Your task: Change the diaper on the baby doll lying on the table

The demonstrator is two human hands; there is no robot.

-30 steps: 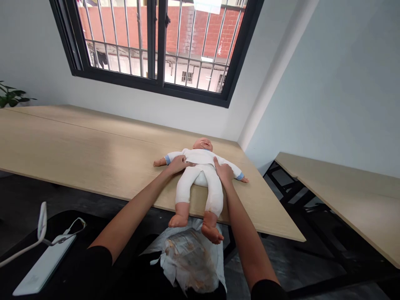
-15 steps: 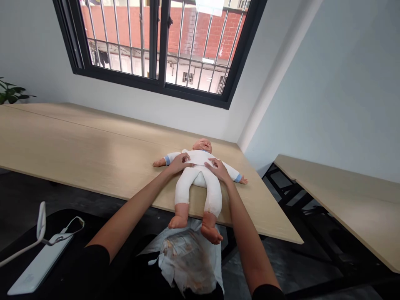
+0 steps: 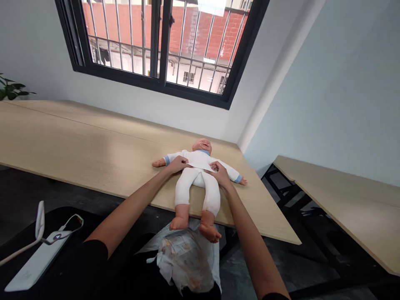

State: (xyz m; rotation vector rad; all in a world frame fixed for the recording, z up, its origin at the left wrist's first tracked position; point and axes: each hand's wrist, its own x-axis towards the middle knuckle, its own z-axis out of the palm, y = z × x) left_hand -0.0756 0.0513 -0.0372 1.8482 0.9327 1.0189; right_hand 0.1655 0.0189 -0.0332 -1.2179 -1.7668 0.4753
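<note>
A baby doll (image 3: 213, 196) in white clothes lies on its back on the wooden table (image 3: 125, 152), its bare feet reaching past the near edge. Its white shirt (image 3: 200, 159) has a blue collar and blue cuffs. At the left end of the shirt's hem, my left hand (image 3: 179, 163) pinches the cloth. My right hand (image 3: 220, 173) grips the hem at the other side, thumb and fingers drawn together. Between the two hands the hem is stretched across the doll's waist, above the white-covered legs.
Below the doll's feet a crumpled, stained whitish cloth or wrapping (image 3: 184, 258) rests near my lap. A white power bank (image 3: 37, 262) with a cable lies at lower left. Another table (image 3: 343, 191) stands to the right. A barred window (image 3: 159, 79) is behind, with a plant (image 3: 12, 89) at far left.
Both hands have moved slightly down towards the doll's waist with the shirt's hem. The blue collar and the doll's chin show more clearly now.
</note>
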